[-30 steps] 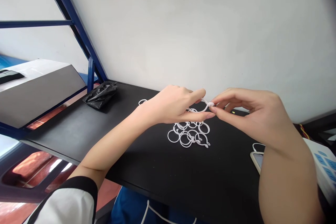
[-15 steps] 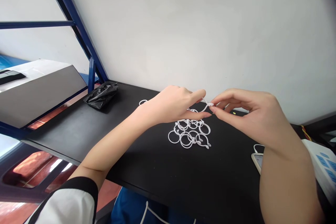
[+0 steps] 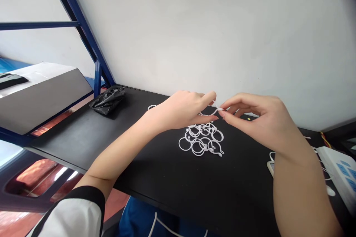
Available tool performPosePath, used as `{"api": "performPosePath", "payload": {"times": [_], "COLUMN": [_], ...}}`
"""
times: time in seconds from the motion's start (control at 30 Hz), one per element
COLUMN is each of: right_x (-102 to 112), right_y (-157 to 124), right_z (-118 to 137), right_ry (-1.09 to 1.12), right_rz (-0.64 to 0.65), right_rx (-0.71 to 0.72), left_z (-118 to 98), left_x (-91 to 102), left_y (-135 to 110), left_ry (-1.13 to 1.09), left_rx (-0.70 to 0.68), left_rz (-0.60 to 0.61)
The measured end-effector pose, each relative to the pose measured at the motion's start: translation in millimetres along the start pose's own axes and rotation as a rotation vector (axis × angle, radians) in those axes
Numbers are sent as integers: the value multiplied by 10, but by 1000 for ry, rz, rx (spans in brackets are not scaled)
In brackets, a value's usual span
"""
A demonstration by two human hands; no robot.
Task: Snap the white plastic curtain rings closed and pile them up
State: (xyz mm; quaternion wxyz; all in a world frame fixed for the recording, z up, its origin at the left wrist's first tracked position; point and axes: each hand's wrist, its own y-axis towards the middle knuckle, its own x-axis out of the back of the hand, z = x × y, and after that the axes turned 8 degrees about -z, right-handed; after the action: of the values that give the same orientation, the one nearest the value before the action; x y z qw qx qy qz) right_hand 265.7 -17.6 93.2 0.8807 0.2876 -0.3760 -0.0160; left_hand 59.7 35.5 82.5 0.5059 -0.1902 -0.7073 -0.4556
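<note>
Between my hands, above the black table, is a white plastic ring (image 3: 209, 113) like a curtain ring. My left hand (image 3: 189, 109) is curled around the ring's left side, its thumb below and forefinger above. The fingertips of my right hand (image 3: 250, 113) pinch the small joined end at the ring's right. Below them, a loose pile of similar white rings (image 3: 198, 144) lies on the table, several overlapping. One more ring (image 3: 151, 107) shows partly behind my left wrist. Part of the held ring is hidden by my left fingers.
A crumpled black plastic bag (image 3: 108, 100) sits at the table's far left corner. On the right are a phone (image 3: 270, 167) with a white cable, partly behind my forearm, and a white power strip (image 3: 338, 170). A blue metal frame (image 3: 83, 29) rises at the left, before the pale wall.
Both hands have shifted slightly left with the held ring. My right forearm has moved left, exposing more of the power strip and cables. The pile stays as it was.
</note>
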Motion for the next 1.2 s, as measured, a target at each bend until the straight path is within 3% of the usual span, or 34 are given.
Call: {"api": "performPosePath", "payload": {"times": [0.1, 0.17, 0.23, 0.3, 0.4, 0.6, 0.97, 1.2], "right_x": [-115, -192, -239, -251, -235, -220, -416, -437], "right_y": [61, 123, 184, 228, 252, 238, 243, 242], "right_z": [-115, -287, -513, -734, -937, -946, -1251, -1316], "right_ry": [45, 28, -46, -233, -272, -256, -296, -291], "right_rz": [25, 78, 148, 228, 356, 538, 632, 659], "right_rx": [-56, -133, -250, -346, -428, -506, -540, -536], "left_z": [70, 200, 398, 630, 934, 1159, 1110, 1082], "left_x": [10, -17, -80, -166, -300, -469, -486, -475], "left_y": [17, 47, 73, 81, 56, 25, 45, 36], "left_ry": [40, 177, 280, 302, 274, 199, 197, 177], "left_rx": [46, 170, 410, 527, 681, 763, 751, 691], "left_rz": [53, 127, 286, 407, 619, 824, 903, 813]}}
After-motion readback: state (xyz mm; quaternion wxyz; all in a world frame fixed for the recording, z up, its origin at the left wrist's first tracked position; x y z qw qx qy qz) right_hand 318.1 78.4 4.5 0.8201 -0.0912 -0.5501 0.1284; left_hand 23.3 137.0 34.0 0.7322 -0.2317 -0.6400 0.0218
